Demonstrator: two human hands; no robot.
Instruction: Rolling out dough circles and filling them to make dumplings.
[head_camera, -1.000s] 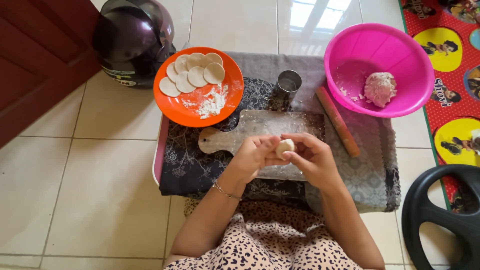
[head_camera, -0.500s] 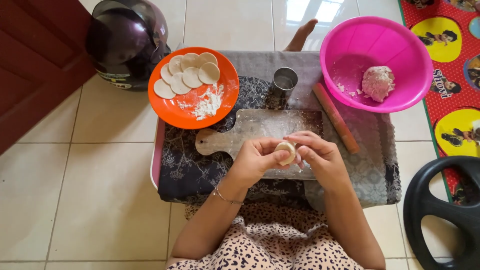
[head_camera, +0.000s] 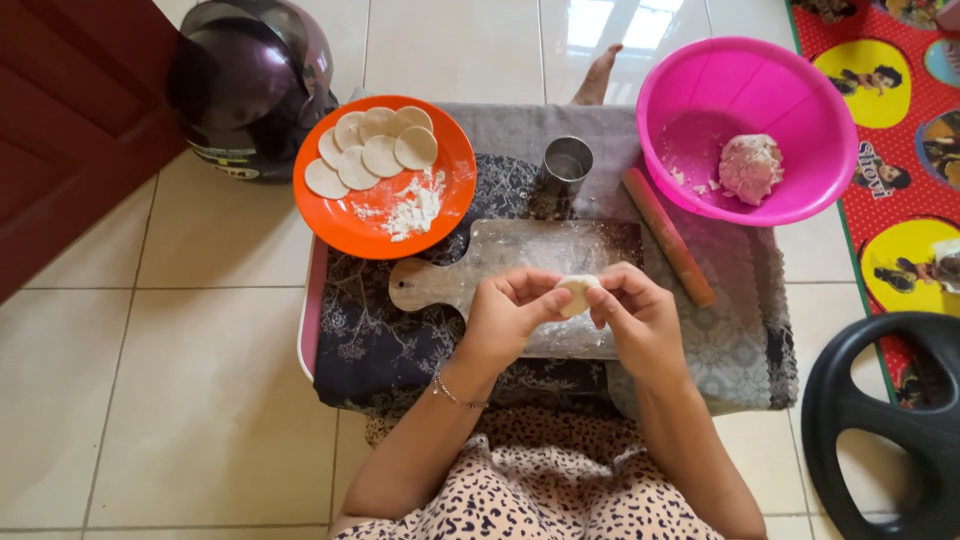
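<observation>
Pinching dough piece — between left hand | right hand fingertips — above board

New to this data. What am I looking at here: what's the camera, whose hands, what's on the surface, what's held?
There is no machine here: a person sits on a tiled floor and works with bare hands. The single picture comes from a camera on that person's head, looking down.

The left hand and right hand meet over a floured wooden board and pinch a small dough piece between their fingertips.

The board lies on a dark patterned cloth. Around it: an orange plate with flat dough rounds and loose flour, a metal cup, a wooden rolling pin, and a pink bowl holding a dough lump. A dark helmet sits on the floor nearby.
</observation>
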